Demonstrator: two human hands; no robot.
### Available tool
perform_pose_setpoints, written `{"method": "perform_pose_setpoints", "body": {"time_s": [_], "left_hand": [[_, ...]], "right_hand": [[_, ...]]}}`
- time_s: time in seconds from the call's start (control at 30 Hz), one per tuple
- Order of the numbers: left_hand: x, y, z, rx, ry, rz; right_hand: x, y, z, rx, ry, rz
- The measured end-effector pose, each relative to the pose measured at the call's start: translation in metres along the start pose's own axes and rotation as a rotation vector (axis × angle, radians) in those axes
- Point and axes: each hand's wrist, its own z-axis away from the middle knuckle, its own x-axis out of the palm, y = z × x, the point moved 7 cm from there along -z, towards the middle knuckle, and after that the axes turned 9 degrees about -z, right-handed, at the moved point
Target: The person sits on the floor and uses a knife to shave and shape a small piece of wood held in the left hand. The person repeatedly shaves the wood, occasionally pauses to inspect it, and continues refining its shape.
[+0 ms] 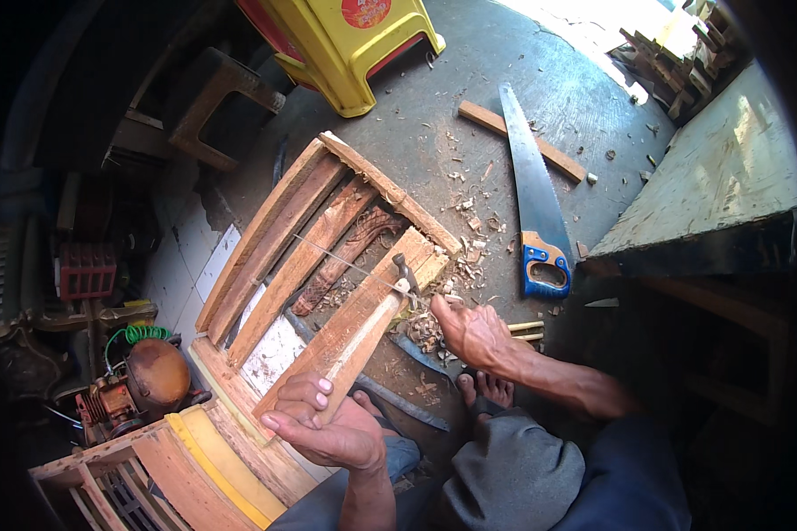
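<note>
My left hand (323, 416) is closed round the lower end of a tilted wooden board (328, 345). A hammer (404, 276) with a dark head and pale handle lies along that board, its handle reaching toward my left fingers; whether they grip it too, I cannot tell. My right hand (465, 332) is closed beside the hammer head, at the end of a thin straight line or rod (345, 258); what exactly it holds is unclear. Behind them is a curved wooden frame (252, 234) with slats and a carved piece (328, 279).
A handsaw (531, 195) lies beside a batten (558, 157) among shavings. A yellow stool (350, 66) stands at the back, a pale workbench (708, 195) at right. An air compressor (155, 376) sits at left, another wooden frame (177, 478) at lower left. My feet (487, 389) are below.
</note>
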Motion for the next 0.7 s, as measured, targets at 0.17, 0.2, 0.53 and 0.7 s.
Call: {"method": "perform_pose_setpoints", "body": {"time_s": [0.17, 0.2, 0.53, 0.7], "left_hand": [[0.002, 0.003, 0.007, -0.013, -0.08, -0.01], [0.001, 0.003, 0.006, -0.005, -0.128, -0.008], [0.006, 0.002, 0.006, 0.028, -0.229, 0.056], [0.011, 0.002, 0.004, 0.07, -0.265, 0.106]], "right_hand": [[0.004, 0.014, 0.006, 0.083, -0.063, 0.033], [0.003, 0.017, 0.001, 0.137, -0.085, 0.042], [-0.007, -0.009, 0.018, -0.042, -0.067, 0.003], [-0.014, 0.003, 0.006, 0.013, -0.125, 0.041]]}}
